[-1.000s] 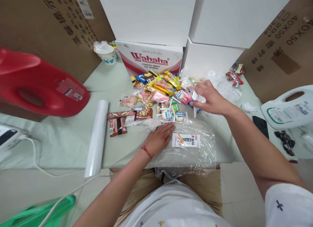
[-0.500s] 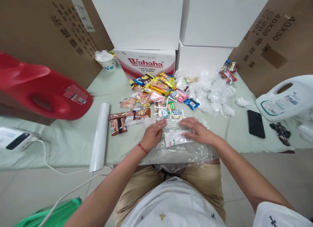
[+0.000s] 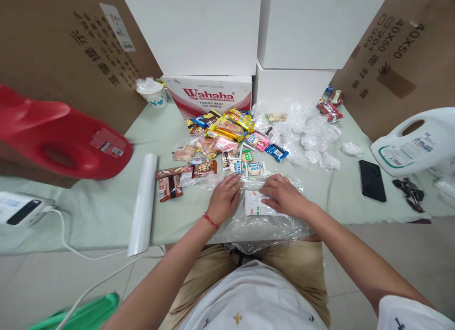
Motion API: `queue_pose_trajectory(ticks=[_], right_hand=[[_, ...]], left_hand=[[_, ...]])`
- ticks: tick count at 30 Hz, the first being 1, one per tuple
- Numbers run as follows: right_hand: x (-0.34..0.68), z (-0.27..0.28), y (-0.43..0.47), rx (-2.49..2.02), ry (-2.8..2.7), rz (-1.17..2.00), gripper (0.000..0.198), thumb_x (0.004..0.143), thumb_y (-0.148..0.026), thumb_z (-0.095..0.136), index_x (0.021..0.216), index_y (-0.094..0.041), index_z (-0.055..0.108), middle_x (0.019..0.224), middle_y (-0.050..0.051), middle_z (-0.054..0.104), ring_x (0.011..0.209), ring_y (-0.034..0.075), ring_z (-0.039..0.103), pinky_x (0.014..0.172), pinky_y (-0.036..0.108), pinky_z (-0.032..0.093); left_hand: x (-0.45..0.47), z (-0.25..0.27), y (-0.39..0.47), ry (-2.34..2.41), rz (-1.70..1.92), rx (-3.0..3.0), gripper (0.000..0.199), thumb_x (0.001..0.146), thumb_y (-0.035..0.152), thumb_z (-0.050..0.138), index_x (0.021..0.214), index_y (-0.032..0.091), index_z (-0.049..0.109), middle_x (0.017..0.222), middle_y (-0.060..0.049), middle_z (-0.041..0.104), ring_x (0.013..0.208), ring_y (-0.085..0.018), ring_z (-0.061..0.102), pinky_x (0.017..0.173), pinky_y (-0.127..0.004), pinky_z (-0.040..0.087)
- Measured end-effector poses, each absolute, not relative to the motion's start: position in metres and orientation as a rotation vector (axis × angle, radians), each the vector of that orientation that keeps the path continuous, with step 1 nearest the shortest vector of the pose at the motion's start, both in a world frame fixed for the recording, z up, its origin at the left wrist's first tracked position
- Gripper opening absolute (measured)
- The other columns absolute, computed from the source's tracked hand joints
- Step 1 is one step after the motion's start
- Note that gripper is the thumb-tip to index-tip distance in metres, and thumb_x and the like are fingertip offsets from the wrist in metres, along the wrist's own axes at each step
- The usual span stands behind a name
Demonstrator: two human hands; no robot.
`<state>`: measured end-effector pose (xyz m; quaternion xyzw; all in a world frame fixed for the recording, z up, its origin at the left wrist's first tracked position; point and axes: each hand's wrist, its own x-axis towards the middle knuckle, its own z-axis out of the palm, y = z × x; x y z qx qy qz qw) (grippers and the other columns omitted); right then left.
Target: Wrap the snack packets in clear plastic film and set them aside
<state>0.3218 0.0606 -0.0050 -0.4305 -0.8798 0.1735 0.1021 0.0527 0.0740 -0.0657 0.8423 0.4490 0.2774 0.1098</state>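
Observation:
A white packet (image 3: 253,207) with small green and red print lies on a sheet of clear plastic film (image 3: 263,231) at the table's front edge. Over the packet's right part rests my right hand (image 3: 286,197), fingers bent and apart, their tips touching it. My left hand (image 3: 224,201) lies palm down on the film just left of the packet, its fingers stretched forward and slightly bent. Beyond both hands is a pile of wrapped snacks (image 3: 229,128), with two small white-and-blue cracker packs (image 3: 256,169) closest to my fingers.
Left stand a roll of film (image 3: 142,204), a red jug (image 3: 67,138) and a white device (image 3: 21,209) with a cable. Clear crumpled wrapped bundles (image 3: 309,131) lie behind right. A black phone (image 3: 372,180) and white detergent bottle (image 3: 414,142) are at right. Boxes (image 3: 209,95) line the back.
The white packet has shifted slightly right on the film. My right hand's fingers have drawn in and bent over it. My left hand stays on the film.

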Motion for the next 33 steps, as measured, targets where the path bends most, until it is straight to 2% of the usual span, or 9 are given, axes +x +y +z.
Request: queue_pose_trajectory(ticks=[3,6,8,10,14,18,25,30,33], right_hand=[[0.331,-0.015,0.086,-1.457,-2.429,0.465,0.041,0.1,-0.035,0.058,0.137,-0.017,0.063,0.126,0.016,0.066,0.124,0.032,0.047,0.104,0.047,0.039],[0.337,-0.021,0.11,-1.685,-2.311,0.457,0.067,0.089,-0.036,0.071,0.15,-0.015,0.05,0.135,0.018,0.062,0.131,0.036,0.044,0.106,0.049,0.037],[0.34,-0.018,0.122,-1.728,-2.33,0.547,0.057,0.084,-0.031,0.074,0.138,-0.017,0.061,0.117,0.012,0.07,0.121,0.033,0.053,0.101,0.043,0.041],[0.342,-0.009,0.129,-1.729,-2.346,0.659,0.03,0.085,-0.025,0.069,0.114,-0.017,0.072,0.094,0.006,0.071,0.1,0.026,0.06,0.087,0.034,0.043],[0.348,0.017,0.112,-1.609,-2.401,0.739,0.014,0.09,-0.021,0.06,0.097,-0.017,0.072,0.082,0.002,0.067,0.073,0.017,0.058,0.067,0.026,0.038],[0.354,0.02,0.059,-1.387,-2.592,0.439,0.025,0.099,-0.02,0.049,0.11,-0.02,0.072,0.093,0.007,0.067,0.085,0.02,0.059,0.069,0.027,0.039],[0.379,-0.013,-0.014,-1.064,-2.707,0.534,0.055,0.102,-0.038,0.056,0.154,-0.021,0.048,0.113,0.014,0.065,0.106,0.029,0.057,0.095,0.047,0.05],[0.398,-0.018,-0.052,-1.161,-2.516,0.537,0.081,0.093,-0.044,0.071,0.163,-0.033,0.032,0.146,0.016,0.055,0.134,0.034,0.051,0.11,0.058,0.048],[0.397,-0.037,-0.069,-1.236,-2.514,0.393,0.072,0.094,-0.033,0.069,0.16,-0.04,0.04,0.148,0.011,0.058,0.135,0.034,0.053,0.117,0.065,0.042]], left_hand=[[0.05,-0.059,0.074,1.621,0.954,2.358,0.033,0.102,0.027,0.043,0.123,0.022,0.068,0.13,-0.011,0.071,0.127,-0.029,0.057,0.112,-0.053,0.045],[0.052,-0.054,0.079,1.782,0.878,2.314,0.048,0.097,0.034,0.051,0.142,0.019,0.056,0.134,-0.015,0.066,0.13,-0.035,0.052,0.108,-0.056,0.042],[0.057,-0.05,0.085,1.727,0.785,2.358,0.065,0.09,0.033,0.058,0.152,0.019,0.046,0.137,-0.015,0.065,0.134,-0.036,0.049,0.11,-0.057,0.037],[0.06,-0.046,0.092,1.662,0.709,2.382,0.07,0.084,0.029,0.06,0.152,0.02,0.046,0.126,-0.012,0.07,0.13,-0.035,0.051,0.113,-0.057,0.031],[0.055,-0.036,0.096,1.555,0.636,2.388,0.034,0.085,0.021,0.057,0.116,0.024,0.072,0.092,-0.007,0.072,0.109,-0.031,0.059,0.106,-0.057,0.035],[0.037,-0.03,0.075,1.321,0.683,2.58,0.024,0.092,0.018,0.051,0.089,0.024,0.073,0.087,-0.008,0.067,0.107,-0.028,0.058,0.099,-0.051,0.043],[-0.008,-0.035,0.024,0.841,0.431,2.776,0.045,0.088,0.011,0.051,0.126,0.025,0.069,0.121,-0.01,0.071,0.13,-0.028,0.055,0.112,-0.05,0.044],[-0.027,-0.032,0.005,0.774,0.483,2.732,0.057,0.081,0.015,0.054,0.136,0.026,0.062,0.147,-0.011,0.061,0.147,-0.033,0.044,0.12,-0.059,0.039],[-0.022,-0.032,-0.001,0.774,0.589,2.652,0.061,0.084,0.016,0.053,0.144,0.028,0.054,0.156,-0.013,0.052,0.151,-0.033,0.04,0.119,-0.061,0.041]])
